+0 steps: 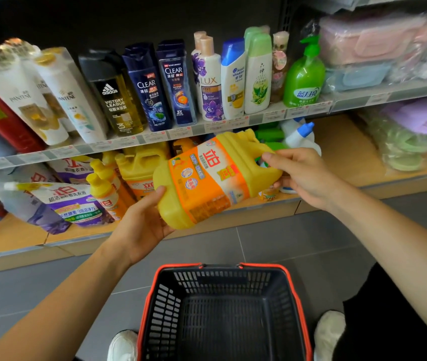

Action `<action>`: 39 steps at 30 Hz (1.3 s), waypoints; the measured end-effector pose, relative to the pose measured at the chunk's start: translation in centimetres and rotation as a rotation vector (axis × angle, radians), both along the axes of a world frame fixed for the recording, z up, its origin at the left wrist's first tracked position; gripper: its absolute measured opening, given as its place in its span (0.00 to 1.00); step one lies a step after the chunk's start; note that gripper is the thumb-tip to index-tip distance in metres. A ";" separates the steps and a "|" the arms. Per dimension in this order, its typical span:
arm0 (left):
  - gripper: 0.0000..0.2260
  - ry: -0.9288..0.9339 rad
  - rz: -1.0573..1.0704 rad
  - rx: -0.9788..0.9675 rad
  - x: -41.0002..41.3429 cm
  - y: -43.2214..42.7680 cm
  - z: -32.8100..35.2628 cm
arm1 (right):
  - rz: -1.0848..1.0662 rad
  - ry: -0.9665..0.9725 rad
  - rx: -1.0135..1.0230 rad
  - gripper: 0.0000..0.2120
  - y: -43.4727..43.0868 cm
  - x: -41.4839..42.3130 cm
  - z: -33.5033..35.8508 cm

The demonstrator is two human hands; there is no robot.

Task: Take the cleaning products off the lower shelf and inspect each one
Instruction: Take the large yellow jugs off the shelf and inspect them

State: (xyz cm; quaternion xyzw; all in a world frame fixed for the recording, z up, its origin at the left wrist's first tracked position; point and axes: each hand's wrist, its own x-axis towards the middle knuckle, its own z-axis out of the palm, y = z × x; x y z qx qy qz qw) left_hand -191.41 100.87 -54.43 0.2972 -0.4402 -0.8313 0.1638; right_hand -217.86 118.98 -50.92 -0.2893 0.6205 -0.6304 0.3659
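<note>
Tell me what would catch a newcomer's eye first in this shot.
First, the big yellow detergent jug with an orange label, tilted mid-frame, the left hand gripping its base and the right hand at its handle. Below it, a black red-rimmed basket stands on the floor.

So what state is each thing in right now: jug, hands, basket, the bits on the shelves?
Yellow jug: tilted, off the lower shelf, held at both ends.
Left hand: grips the jug's base.
Right hand: grips its handle end.
Basket: empty, on the floor.
Refill pouch: lying on the lower shelf.
Green pump bottle: upright, upper shelf.
</note>
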 end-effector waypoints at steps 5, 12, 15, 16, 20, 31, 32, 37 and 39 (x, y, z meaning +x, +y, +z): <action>0.27 -0.142 0.025 0.029 -0.1 0.3 0.5 | -0.090 0.000 0.135 0.13 -0.1 -0.2 -0.7; 0.27 -0.174 0.048 -0.064 -0.2 0.7 -0.3 | 0.044 0.075 0.172 0.05 0.5 -0.4 -1.7; 0.27 -0.147 0.050 -0.214 -0.2 0.8 0.2 | 0.048 0.163 0.144 0.07 0.4 0.0 -2.4; 0.28 -0.139 0.049 -0.267 -0.2 0.8 0.4 | 0.038 0.160 0.137 0.09 0.3 0.2 -2.6; 0.27 -0.134 0.118 -0.418 -0.1 0.9 1.0 | 0.035 0.119 0.119 0.14 -0.1 0.6 -3.5; 0.40 -0.299 0.174 -1.206 0.9 2.4 3.0 | -0.320 0.497 0.102 0.20 0.1 2.8 -3.6; 0.40 -0.314 0.164 -1.247 0.9 2.6 3.0 | -0.245 0.586 0.037 0.23 0.3 3.6 -3.4; 0.42 -0.334 0.134 -1.320 0.8 3.0 3.0 | 0.278 0.946 -0.043 0.32 0.5 7.9 -4.0; 0.41 -0.328 0.132 -1.331 0.7 3.1 3.1 | 0.296 0.993 -0.132 0.33 0.4 8.4 -3.9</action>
